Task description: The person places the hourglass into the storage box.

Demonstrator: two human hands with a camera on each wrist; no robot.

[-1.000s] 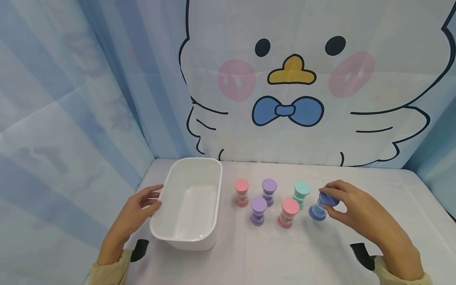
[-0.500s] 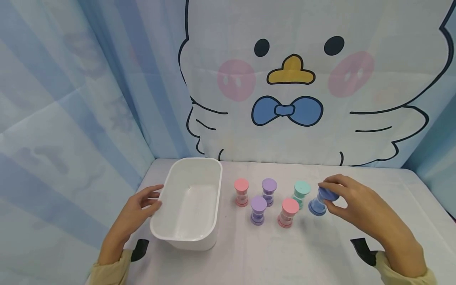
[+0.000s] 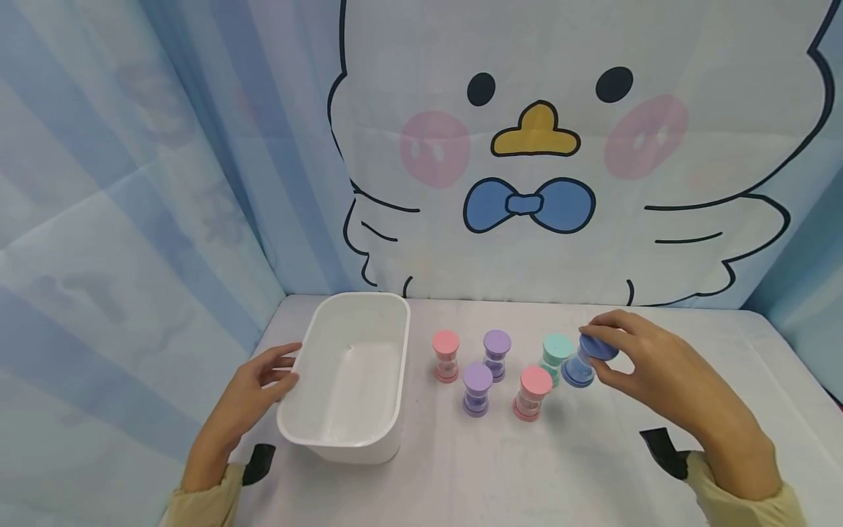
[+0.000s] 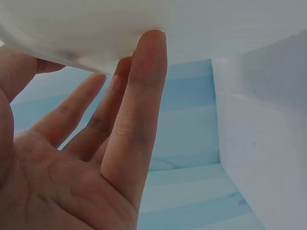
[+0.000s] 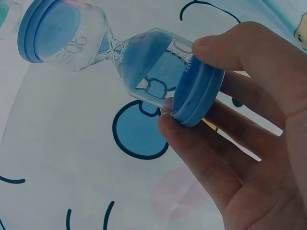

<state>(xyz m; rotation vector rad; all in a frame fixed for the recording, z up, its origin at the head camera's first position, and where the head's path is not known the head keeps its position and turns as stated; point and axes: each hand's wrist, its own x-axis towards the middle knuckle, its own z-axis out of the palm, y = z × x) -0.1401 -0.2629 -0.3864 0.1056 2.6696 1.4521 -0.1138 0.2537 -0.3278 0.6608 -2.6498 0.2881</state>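
Hourglass, blue (image 3: 580, 369), tilted beside a green hourglass (image 3: 557, 348); table (image 3: 461, 476) contact unclear. We judge it light, rigid, fragile; best held by its cap (image 3: 601, 348), where our right hand (image 3: 648, 366) pinches. Left hand (image 3: 253, 386): relaxed fingers touching white tub (image 3: 356, 452).

Beige sleeves (image 3: 203, 506) on both arms, cuffs well behind the bare fingers (image 4: 136, 96) — small black flared tab (image 3: 259, 464) jutting inboard at each cuff.

Head looks forward-down, wrist cameras near fingers (image 5: 204, 160).
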